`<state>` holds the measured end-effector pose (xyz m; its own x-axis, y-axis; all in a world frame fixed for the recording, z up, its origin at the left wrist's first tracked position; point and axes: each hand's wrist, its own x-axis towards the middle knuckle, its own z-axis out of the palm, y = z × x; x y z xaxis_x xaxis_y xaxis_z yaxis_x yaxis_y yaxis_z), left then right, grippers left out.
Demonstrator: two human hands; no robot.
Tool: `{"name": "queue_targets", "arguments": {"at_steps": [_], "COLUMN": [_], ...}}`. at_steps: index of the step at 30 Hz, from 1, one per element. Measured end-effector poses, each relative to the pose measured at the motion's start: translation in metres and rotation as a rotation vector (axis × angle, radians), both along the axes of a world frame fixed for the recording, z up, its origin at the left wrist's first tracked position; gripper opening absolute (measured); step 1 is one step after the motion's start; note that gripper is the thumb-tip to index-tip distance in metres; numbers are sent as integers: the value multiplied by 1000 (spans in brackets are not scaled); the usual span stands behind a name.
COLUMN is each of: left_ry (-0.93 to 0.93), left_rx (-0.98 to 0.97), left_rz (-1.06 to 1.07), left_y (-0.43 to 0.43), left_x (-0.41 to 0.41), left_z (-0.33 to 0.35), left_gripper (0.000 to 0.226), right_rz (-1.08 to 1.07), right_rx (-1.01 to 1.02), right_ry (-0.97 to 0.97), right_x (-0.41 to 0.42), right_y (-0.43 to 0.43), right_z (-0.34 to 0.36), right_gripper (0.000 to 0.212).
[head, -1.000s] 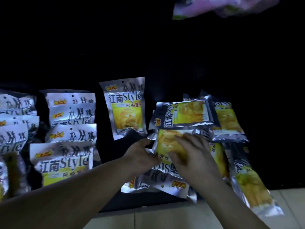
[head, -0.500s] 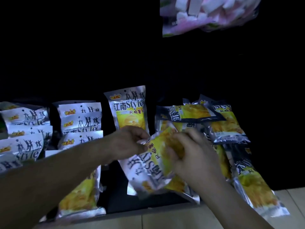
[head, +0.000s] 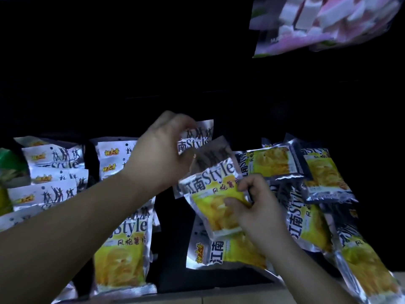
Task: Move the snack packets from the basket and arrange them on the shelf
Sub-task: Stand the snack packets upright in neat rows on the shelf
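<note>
Dark shelf (head: 171, 279) here, crowded. At nine o'clock, rows of silver packets (head: 52, 172) overlap like tiles, a green bag (head: 11, 167) at the far edge. At three o'clock a loose heap (head: 306, 194) of the same crinkly foil lies criss-crossed. A pink bag (head: 317, 25) hangs at one o'clock. Centre: the left hand (head: 160, 154) pinches the upright packet (head: 197, 137) by its top, and the right hand (head: 258, 205) grips a tilted yellow packet (head: 214, 194) leaning across its front.
</note>
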<state>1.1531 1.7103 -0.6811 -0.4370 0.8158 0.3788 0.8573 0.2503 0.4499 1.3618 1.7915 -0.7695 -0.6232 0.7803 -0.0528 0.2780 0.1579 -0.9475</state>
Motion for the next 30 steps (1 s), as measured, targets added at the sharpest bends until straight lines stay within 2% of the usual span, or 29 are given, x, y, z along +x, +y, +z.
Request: {"name": "queue_targets", "arguments": {"at_steps": [3,6,8,11,16,19,24,28,30], "left_ry": [-125,-365,-491,-635,-574,-652,-774,-847,-806], "left_rx": [-23,-254,-390,-475,-395,-387,-459,-482,-480], "left_rz": [132,184,208,187,69,-49,4,52,70], "left_y": [-15,-30,-40,-47,-41,-38,-40,-45,-46], "left_x": [-5,-3,-2,6,18,27,29,30,31], "left_z": [-20,-45,-66,-88,-90,-87,-99,-104,-104], "left_gripper": [31,29,34,48,58,62,60,63,62], "right_rz": [-103,-117,-96,-59,-69,-86,-36,-26,-39], "right_rx": [-59,-82,-103,-123,11,153,245,204,204], "right_ry": [74,70,41,-28,-94,-175,-259,-217,-180], "right_x": [-25,-63,-87,-110,-113,-105,-93,-83,-75], "right_y": [3,3,2,0,3,1,1,4,5], "right_z": [0,-2,-10,-25,-52,-62,-64,-56,-49], "right_gripper": [34,33,33,32,27,23,19,26,31]}}
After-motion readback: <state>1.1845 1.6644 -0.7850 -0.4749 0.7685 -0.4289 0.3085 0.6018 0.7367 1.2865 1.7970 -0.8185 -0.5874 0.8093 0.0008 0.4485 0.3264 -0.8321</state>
